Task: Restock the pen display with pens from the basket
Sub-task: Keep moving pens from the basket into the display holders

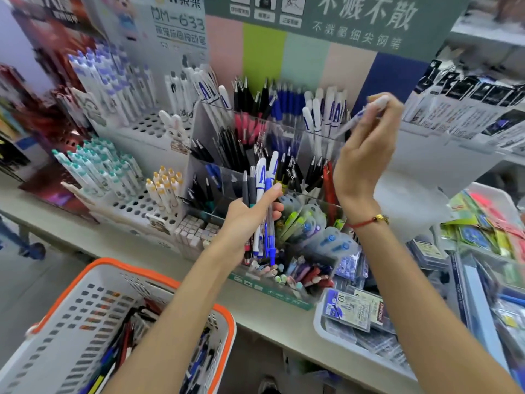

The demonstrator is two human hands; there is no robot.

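My left hand [250,217] grips a bunch of pens [260,200], grey, white and blue ones, upright in front of the clear tiered pen display [210,115]. My right hand [366,143] is raised at the display's right side and pinches a single white pen [362,113] with a blue band, tilted with its tip down-left toward the back right compartment of white pens [324,115]. The white basket [93,268] with an orange rim sits at lower left, under my left forearm, with several loose pens [119,345] lying in it.
White perforated racks [136,206] of capped pens stand left of the display. A tray of packaged refills [358,314] and hanging packets [483,223] lie to the right. Boxed stock [468,109] fills the upper right shelf. The counter edge [284,317] runs across below the display.
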